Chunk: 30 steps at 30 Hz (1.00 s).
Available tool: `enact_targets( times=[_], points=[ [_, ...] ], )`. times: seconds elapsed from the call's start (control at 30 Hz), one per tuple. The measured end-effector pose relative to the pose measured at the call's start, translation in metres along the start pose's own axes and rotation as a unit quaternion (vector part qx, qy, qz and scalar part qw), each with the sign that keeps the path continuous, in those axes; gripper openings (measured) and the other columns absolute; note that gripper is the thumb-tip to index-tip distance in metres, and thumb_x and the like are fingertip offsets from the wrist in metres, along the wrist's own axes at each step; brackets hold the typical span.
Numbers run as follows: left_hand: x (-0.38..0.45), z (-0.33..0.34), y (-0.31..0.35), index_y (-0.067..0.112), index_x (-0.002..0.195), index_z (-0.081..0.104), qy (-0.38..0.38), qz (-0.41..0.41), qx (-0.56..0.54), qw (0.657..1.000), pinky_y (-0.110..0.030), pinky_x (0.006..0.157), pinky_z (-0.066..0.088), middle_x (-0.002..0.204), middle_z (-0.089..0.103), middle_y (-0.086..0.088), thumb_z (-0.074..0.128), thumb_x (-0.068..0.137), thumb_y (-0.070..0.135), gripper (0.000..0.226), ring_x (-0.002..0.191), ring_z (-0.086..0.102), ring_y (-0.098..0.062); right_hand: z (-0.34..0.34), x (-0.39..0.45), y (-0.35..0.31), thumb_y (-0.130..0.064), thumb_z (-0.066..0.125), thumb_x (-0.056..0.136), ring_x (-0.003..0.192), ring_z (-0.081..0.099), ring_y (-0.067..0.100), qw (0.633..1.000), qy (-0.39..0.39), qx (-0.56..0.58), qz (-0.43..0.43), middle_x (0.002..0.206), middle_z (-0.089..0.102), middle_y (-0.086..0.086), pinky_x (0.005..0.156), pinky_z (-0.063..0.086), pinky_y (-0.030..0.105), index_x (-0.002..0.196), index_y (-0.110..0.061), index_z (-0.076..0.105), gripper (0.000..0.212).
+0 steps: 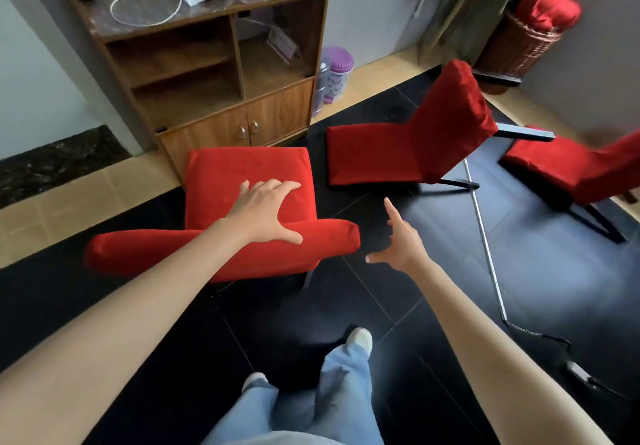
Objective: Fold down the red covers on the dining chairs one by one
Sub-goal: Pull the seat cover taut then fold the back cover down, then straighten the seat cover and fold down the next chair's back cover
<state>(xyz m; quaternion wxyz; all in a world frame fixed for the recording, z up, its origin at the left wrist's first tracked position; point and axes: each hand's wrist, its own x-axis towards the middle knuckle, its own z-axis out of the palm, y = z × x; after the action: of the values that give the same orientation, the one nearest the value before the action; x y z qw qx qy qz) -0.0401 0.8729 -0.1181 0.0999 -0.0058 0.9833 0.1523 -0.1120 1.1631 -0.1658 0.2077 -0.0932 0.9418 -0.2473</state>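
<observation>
Red cloth covers the nearest chair (247,181), which stands on the dark tiled floor (398,306) just below the person, its seat facing away toward a wooden cabinet (207,74). The top of its covered backrest (221,249) runs as a long padded roll from left to right across the view, slightly higher at the right end. The left hand (268,209) reaches over that roll with fingers spread and straight, thumb lying on the backrest top and fingertips over the seat; it grasps nothing. The right hand (398,240) hovers in the air just beside the roll's right end, fingers splayed and loose, apart from the cloth.

A second red-covered chair (415,133) stands to the right, its back upright and leaning toward the far right, and a third (568,167) sits at the right edge, partly cut off. Beside the cabinet stands a purple lidded container (337,70). A wicker basket (519,46) with a red bundle is in the far corner. A white cord (485,236) trails across the floor. No writing is readable.
</observation>
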Motion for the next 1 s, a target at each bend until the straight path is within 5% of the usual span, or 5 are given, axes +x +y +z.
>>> enact_targets(
  times=[0.3,0.57,1.0],
  points=[
    [0.109,0.011,0.102,0.031,0.144,0.032,-0.010,0.011,0.016,1.000,-0.051,0.108,0.024,0.139,0.048,-0.002,0.073,0.059,0.069,0.102,0.126,0.046,-0.027,-0.092,0.046,0.094,-0.022,0.092,0.063,0.114,0.054,0.030,1.000,0.004,0.020,0.023,0.132,0.049,0.013,0.083,0.055,0.048,0.153,-0.040,0.000,0.131],
    [0.195,0.039,0.179,0.031,0.143,0.035,-0.011,-0.037,0.006,0.999,-0.046,0.102,0.030,0.136,0.050,-0.002,0.073,0.059,0.070,0.100,0.122,0.050,-0.025,-0.156,0.114,0.176,-0.032,0.088,0.068,0.123,0.050,0.029,0.998,-0.003,0.056,0.038,0.141,0.047,0.010,0.097,0.048,0.047,0.155,-0.034,0.007,0.119],
    [0.312,0.050,0.167,0.031,0.141,0.037,-0.021,-0.116,-0.044,0.992,-0.045,0.102,0.034,0.136,0.053,0.000,0.073,0.062,0.068,0.095,0.124,0.050,-0.024,-0.191,0.240,0.194,-0.034,0.082,0.075,0.126,0.051,0.025,0.989,-0.041,0.114,0.086,0.145,0.045,0.009,0.094,0.049,0.036,0.154,-0.029,0.016,0.103]
  ],
)
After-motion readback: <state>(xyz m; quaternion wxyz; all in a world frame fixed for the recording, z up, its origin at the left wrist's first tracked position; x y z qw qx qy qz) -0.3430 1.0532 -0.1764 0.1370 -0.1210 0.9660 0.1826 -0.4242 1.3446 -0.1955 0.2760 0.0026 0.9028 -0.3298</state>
